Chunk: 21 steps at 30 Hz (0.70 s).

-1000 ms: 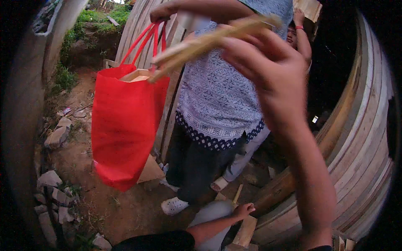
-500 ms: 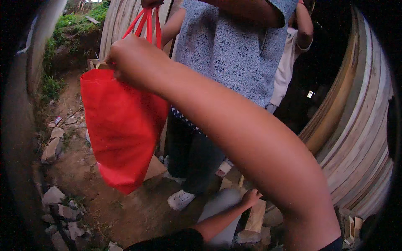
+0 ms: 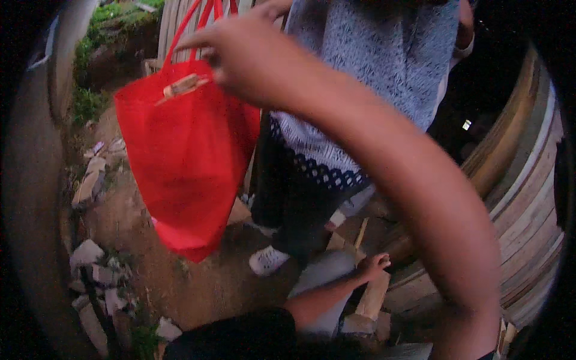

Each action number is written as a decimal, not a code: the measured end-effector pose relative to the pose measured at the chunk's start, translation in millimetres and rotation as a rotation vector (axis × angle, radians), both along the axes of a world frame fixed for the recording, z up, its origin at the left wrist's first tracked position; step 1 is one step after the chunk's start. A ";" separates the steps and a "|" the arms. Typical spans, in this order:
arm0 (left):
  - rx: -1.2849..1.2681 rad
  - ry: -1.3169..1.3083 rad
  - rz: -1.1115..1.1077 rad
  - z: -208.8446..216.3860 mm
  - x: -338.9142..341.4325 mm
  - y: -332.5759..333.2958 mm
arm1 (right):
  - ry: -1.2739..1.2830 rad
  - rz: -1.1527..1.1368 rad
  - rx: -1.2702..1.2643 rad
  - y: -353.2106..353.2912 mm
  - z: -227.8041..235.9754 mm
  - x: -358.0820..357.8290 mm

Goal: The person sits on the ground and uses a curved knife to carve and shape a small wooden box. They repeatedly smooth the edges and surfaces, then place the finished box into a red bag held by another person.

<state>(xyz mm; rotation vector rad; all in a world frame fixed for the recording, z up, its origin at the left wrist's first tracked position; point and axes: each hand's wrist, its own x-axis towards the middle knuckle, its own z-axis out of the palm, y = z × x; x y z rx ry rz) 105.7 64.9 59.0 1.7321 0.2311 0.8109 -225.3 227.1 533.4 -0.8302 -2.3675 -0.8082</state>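
A red cloth bag [image 3: 186, 156] hangs by its red handles, which run out of the top of the view. My right hand [image 3: 240, 57] is over the bag's mouth, beside the handles, its index finger stretched out and the others loosely bent. Just below those fingers a pale brown piece [image 3: 182, 87], which looks like wood, shows in the bag's opening. My left hand [image 3: 375, 267] is low near a wooden block [image 3: 373, 295], its fingers loosely bent and apart, with nothing visible in them.
A person in a blue patterned top [image 3: 366, 66] stands close behind the bag, a hand [image 3: 275, 8] near the handles. Broken stones [image 3: 87, 255] line the left side of the dirt ground. A curved-looking plank wall [image 3: 528, 198] rises at the right.
My right hand has loosened its fingers, and the pale brown piece now shows apart from them in the bag's mouth. My left hand has lifted slightly from the wood.
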 end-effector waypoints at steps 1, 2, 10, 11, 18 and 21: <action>0.008 0.037 0.026 2.4 -6.5 6.2 | -0.061 0.013 0.104 -18.1 3.5 11.1; 0.016 0.082 0.064 3.1 -16.6 18.4 | -0.112 0.038 0.210 -36.6 3.7 21.4; -0.068 -0.061 -0.010 30.2 -6.3 1.1 | -0.321 -0.330 -0.198 -239.4 -78.0 132.9; -0.059 -0.079 -0.038 36.0 -4.4 -4.8 | -0.283 -0.412 -0.287 -266.3 -92.8 149.4; -0.135 -0.146 -0.095 39.5 -16.2 5.7 | 0.335 -0.950 -0.505 -367.2 -233.9 266.7; -0.132 -0.064 -0.079 29.8 -2.6 18.1 | 0.595 -1.031 -0.503 -392.5 -270.0 325.0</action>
